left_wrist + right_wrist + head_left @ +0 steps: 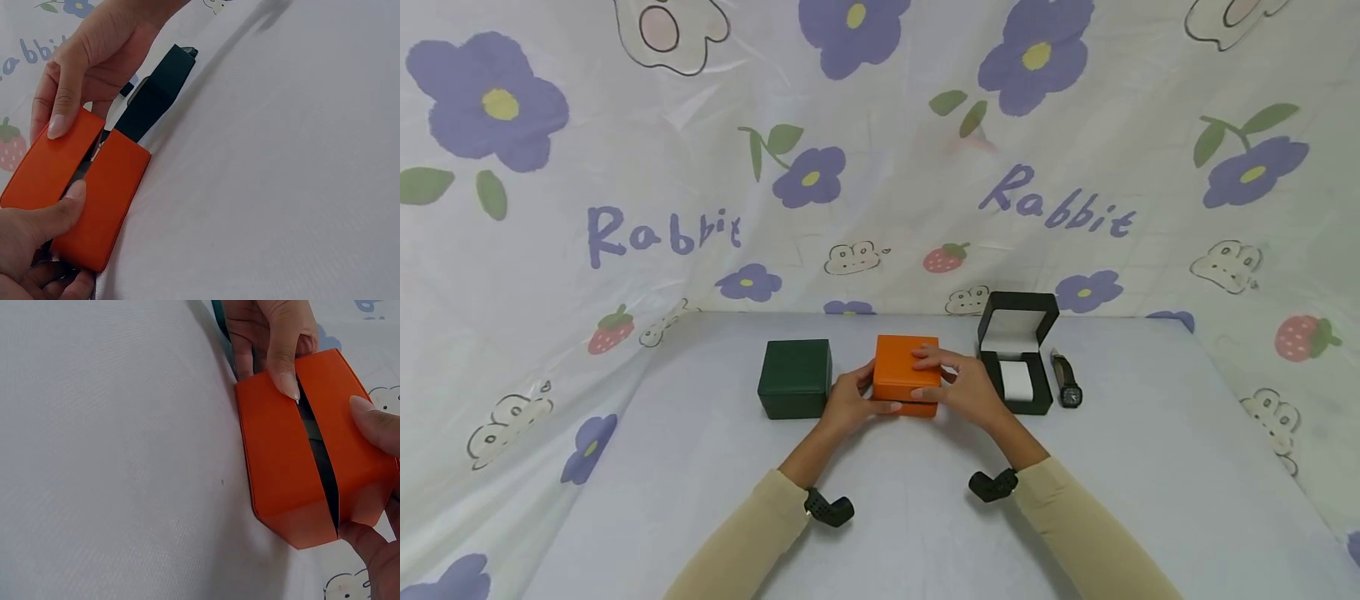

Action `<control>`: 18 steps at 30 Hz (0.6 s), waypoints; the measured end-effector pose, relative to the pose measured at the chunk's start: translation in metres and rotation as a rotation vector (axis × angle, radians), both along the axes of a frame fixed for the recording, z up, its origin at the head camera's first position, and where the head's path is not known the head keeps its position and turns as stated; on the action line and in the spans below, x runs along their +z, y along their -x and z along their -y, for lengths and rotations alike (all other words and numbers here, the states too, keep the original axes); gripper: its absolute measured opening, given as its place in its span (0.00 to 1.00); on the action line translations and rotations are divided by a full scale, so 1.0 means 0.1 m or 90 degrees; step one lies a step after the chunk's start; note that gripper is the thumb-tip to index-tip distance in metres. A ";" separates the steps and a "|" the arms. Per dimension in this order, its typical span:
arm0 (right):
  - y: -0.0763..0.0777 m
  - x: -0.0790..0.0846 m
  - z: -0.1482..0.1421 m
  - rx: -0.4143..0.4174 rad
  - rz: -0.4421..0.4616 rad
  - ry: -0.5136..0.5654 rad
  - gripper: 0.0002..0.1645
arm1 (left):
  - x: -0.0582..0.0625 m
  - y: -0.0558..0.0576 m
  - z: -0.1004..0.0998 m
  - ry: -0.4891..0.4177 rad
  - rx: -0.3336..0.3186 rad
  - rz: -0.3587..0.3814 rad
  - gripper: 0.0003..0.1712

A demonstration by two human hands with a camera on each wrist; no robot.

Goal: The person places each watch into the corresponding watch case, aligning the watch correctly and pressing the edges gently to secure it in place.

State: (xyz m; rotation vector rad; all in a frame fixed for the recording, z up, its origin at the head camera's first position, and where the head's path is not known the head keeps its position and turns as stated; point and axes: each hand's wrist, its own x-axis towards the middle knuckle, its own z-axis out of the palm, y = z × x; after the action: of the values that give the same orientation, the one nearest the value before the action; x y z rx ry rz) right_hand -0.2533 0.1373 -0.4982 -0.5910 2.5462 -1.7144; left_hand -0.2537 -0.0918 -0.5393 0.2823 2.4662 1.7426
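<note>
Orange box is set on desk, between green box and opened black box. Base is held by left grip, lid by right grip, both curled. Seam is parted slightly; lid apparently being worked, direction can't be told. Base should be steadied, lid swung evenly.

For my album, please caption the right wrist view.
A left hand and right hand grip an orange box, its lid slightly raised.
</note>
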 end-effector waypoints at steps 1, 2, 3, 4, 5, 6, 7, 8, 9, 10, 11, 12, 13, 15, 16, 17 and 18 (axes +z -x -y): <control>0.00 0.00 0.00 0.000 -0.001 -0.001 0.22 | 0.00 0.00 0.00 0.006 -0.001 -0.004 0.54; 0.00 0.00 0.01 -0.001 0.000 -0.003 0.22 | 0.00 0.01 0.00 0.012 -0.003 -0.006 0.54; 0.00 0.00 0.01 -0.002 0.000 -0.007 0.22 | 0.00 0.01 0.01 0.016 -0.005 -0.009 0.55; 0.00 0.00 0.01 -0.002 0.001 -0.011 0.21 | -0.01 0.01 0.01 0.021 -0.007 -0.009 0.55; 0.00 0.00 0.01 -0.003 0.001 -0.015 0.21 | 0.00 0.00 0.01 0.024 -0.009 -0.008 0.56; -0.01 0.00 0.00 -0.003 0.001 -0.018 0.21 | 0.00 0.00 0.00 0.026 -0.009 -0.006 0.56; -0.01 0.00 0.00 -0.002 0.001 -0.022 0.21 | -0.01 0.00 0.00 0.029 -0.008 -0.002 0.56; -0.01 -0.01 0.00 0.000 0.002 -0.025 0.20 | 0.00 -0.01 0.00 0.032 -0.006 0.002 0.55; -0.01 -0.01 0.00 0.001 0.002 -0.027 0.20 | 0.00 -0.01 0.00 0.033 -0.003 0.006 0.55; -0.02 -0.01 0.00 0.004 0.001 -0.029 0.20 | 0.01 -0.02 0.00 0.034 0.000 0.009 0.55; -0.02 -0.01 -0.01 0.005 0.000 -0.031 0.19 | 0.02 -0.03 0.00 0.035 0.002 0.010 0.55; -0.02 -0.01 -0.01 0.007 -0.001 -0.033 0.19 | 0.02 -0.03 0.00 0.035 0.003 0.011 0.55; -0.02 -0.01 -0.01 0.008 -0.002 -0.034 0.19 | 0.03 -0.04 0.00 0.034 0.003 0.011 0.55; -0.02 -0.01 -0.01 0.012 -0.005 -0.034 0.19 | 0.04 -0.04 0.00 0.034 0.000 0.011 0.55; -0.02 -0.01 -0.02 0.015 -0.007 -0.034 0.19 | 0.04 -0.04 -0.01 0.035 -0.003 0.009 0.55; -0.03 -0.01 -0.02 0.018 -0.010 -0.032 0.19 | 0.04 -0.05 -0.01 0.038 -0.006 0.009 0.56; -0.03 -0.01 -0.02 0.022 -0.014 -0.030 0.19 | 0.04 -0.05 -0.01 0.037 -0.009 0.011 0.56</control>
State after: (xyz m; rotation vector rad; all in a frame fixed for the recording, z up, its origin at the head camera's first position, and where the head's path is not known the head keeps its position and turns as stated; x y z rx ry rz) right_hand -0.2506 0.1394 -0.4996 -0.6510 2.5662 -1.6415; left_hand -0.2487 -0.0907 -0.5352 0.2776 2.4929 1.6570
